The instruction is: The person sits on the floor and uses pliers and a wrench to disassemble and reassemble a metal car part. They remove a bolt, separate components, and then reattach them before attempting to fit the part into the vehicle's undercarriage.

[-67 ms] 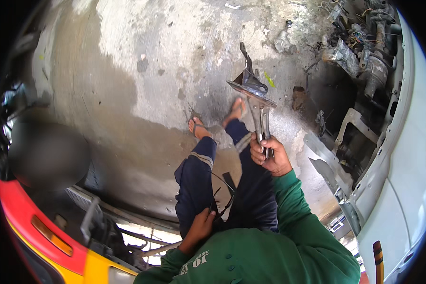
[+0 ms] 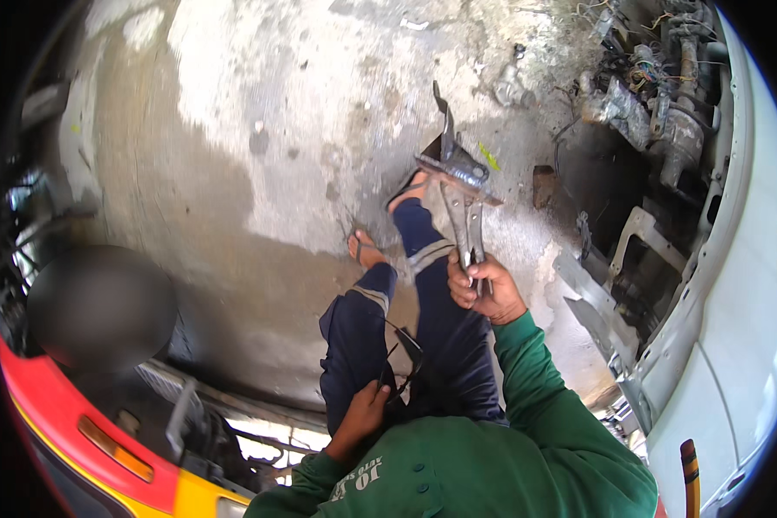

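Observation:
My right hand [image 2: 488, 292] is closed round the handles of metal locking pliers [image 2: 464, 220], held out in front of my right leg. At the far end of the pliers is a bent, dark metal bracket [image 2: 454, 164], with an upright arm and a flat plate, held above the floor. My left hand [image 2: 364, 421] rests low by my left thigh, its fingers closed on what look like dark glasses [image 2: 412, 352] with thin black arms. Part of the glasses blends into my dark trousers.
A white vehicle body [image 2: 725, 363] runs along the right, its bay exposing metal parts and wires [image 2: 656, 112]. At lower left stands a red and yellow vehicle panel [image 2: 86, 423]. A green leaf [image 2: 489, 156] and a metal part [image 2: 511, 88] lie on the stained concrete floor [image 2: 233, 147].
My right foot has stepped forward and to the left. The pliers and bracket have shifted slightly left in view; both hands keep their hold.

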The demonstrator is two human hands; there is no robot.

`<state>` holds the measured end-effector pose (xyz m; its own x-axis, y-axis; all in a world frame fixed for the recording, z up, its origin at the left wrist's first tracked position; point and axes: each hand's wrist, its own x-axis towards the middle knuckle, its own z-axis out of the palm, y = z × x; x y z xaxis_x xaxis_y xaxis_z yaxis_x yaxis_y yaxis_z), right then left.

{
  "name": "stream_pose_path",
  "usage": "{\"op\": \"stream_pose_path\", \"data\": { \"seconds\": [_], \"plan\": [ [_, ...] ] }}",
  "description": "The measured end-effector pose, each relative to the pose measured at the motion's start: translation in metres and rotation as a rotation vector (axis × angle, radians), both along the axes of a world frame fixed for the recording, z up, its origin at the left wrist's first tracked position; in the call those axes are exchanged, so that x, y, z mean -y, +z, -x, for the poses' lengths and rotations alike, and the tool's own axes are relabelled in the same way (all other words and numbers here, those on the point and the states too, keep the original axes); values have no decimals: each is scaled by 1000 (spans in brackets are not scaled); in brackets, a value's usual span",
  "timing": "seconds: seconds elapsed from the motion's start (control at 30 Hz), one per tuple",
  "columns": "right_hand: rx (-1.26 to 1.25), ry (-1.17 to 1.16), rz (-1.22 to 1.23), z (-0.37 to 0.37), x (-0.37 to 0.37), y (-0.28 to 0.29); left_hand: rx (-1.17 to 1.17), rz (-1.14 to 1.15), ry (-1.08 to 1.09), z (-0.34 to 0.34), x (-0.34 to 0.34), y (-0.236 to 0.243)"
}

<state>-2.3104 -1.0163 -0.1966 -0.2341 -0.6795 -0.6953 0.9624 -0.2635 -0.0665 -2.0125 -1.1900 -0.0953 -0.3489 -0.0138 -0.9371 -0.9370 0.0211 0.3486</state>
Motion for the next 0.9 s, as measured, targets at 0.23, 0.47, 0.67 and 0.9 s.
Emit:
{"op": "stream_pose_path", "data": {
  "seconds": [0.23, 0.47, 0.67, 0.9],
  "plan": [
    [-235, 7, 7, 123, 36, -111, 123, -49, 247, 169, 113, -111],
    [-232, 141, -606, 216, 41, -316, -379, 479, -159, 434, 180, -258],
    [-383, 179, -803, 217, -5, -477, -502, 102, 254, 583, 167, -377],
    [-944, 547, -1412, 176, -57, -557, -780, 9, -277, 714, 123, -418]
  ]
}}
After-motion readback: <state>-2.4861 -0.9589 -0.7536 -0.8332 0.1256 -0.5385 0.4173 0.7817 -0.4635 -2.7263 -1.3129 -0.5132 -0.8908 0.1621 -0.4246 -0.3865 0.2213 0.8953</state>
